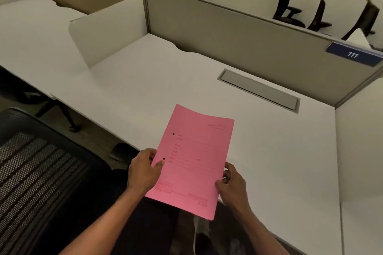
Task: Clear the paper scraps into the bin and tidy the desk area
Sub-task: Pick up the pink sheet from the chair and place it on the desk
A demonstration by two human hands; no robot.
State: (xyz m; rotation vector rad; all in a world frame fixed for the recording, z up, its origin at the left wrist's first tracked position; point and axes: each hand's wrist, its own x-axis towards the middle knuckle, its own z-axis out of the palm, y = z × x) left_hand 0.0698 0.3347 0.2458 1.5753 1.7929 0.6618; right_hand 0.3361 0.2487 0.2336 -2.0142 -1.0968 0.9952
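While both hands grip it, the pink paper folder hangs tilted above the near edge of the worktop, its matte cover faintly printed and punched with two small round holes along the left side. The left hand pinches the left edge, thumb on top just beside the lower hole. The right hand pinches the lower right edge, fingers curled under. The worktop is smooth, white and laminate-like, with a wavy back edge and a long grey metal cable flap set flush. Behind stands a beige fabric partition bearing a blue plate numbered 111. A black mesh chair back fills the lower left.
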